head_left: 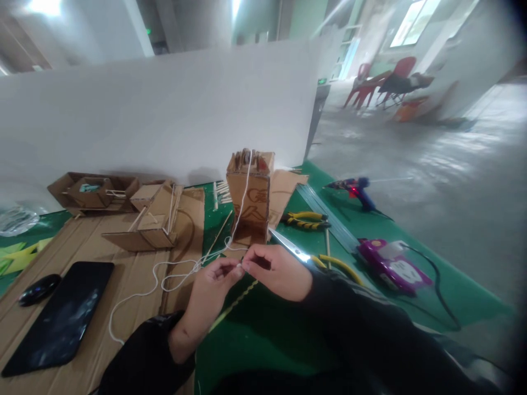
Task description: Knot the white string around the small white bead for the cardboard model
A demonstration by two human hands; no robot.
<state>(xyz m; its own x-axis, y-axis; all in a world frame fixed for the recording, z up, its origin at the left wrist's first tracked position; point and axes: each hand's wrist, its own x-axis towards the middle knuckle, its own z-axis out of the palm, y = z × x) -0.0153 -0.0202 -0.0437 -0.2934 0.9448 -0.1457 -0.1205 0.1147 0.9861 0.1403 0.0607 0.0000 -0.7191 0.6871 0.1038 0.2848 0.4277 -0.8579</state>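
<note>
My left hand (216, 285) and my right hand (280, 271) meet at the middle of the table, each pinching the white string (193, 262) between thumb and fingertips. Loose loops of it lie to the left over the cardboard. One length of string climbs the front of a cardboard tower (257, 195) and passes over the top. Just behind my right hand lie scissors (293, 246) with yellow handles. A thin twisted yellow stick (239, 300) lies under my hands. Exactly how the string is looped at my fingertips is hidden.
Cardboard models (154, 222) stand on a cardboard sheet (135, 312) at left, with a black phone (61, 315) and a mouse (40, 289). Pliers (307, 220), glue sticks (329, 216), a glue gun (356, 192) and a purple power strip (391, 269) lie at right. A white partition (164, 115) stands behind.
</note>
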